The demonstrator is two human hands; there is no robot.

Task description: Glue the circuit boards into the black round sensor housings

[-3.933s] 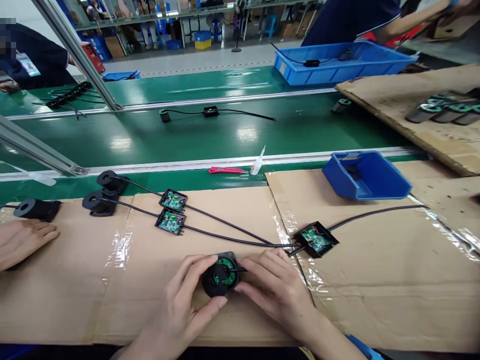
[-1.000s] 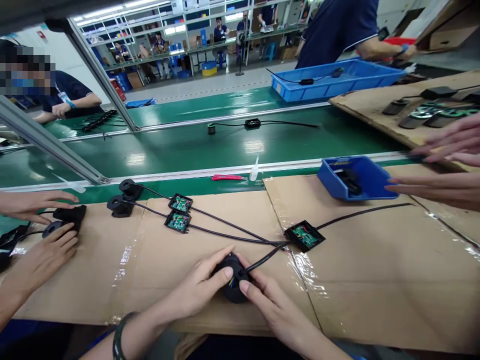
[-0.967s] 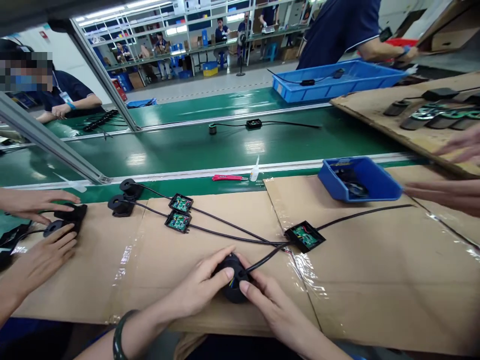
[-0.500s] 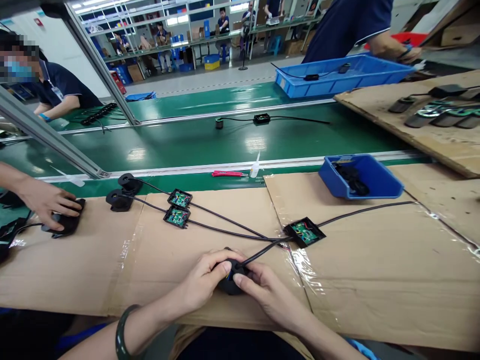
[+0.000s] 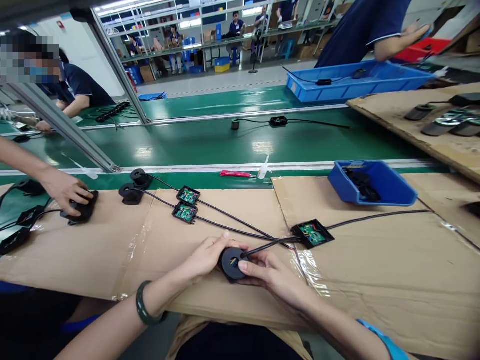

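A black round housing (image 5: 229, 264), with a central hole showing coloured wires, is held near the table's front edge. My right hand (image 5: 264, 270) grips its right side, thumb pressed on the round face and fingers behind. Around the left side curls my left hand (image 5: 210, 256), its thumb raised off the face and its other fingers partly hidden behind. A black cable (image 5: 268, 246) runs from the housing to an open black box with a green circuit board (image 5: 313, 233). Left of that box lie two similar open boxes (image 5: 188, 195), cabled to two black round housings (image 5: 131, 194).
A blue bin (image 5: 397, 196) with black parts stands right of the boxes. Beyond the cardboard lie a red cutter (image 5: 237, 174) and a small white bottle (image 5: 263, 169). At left, a co-worker's hand (image 5: 73, 192) rests on a black part. A metal post (image 5: 120, 65) rises at left.
The housing has tilted so its round face and hole show more fully. My left thumb has lifted off the face. The view has shifted slightly; a co-worker's arm at the back right has risen.
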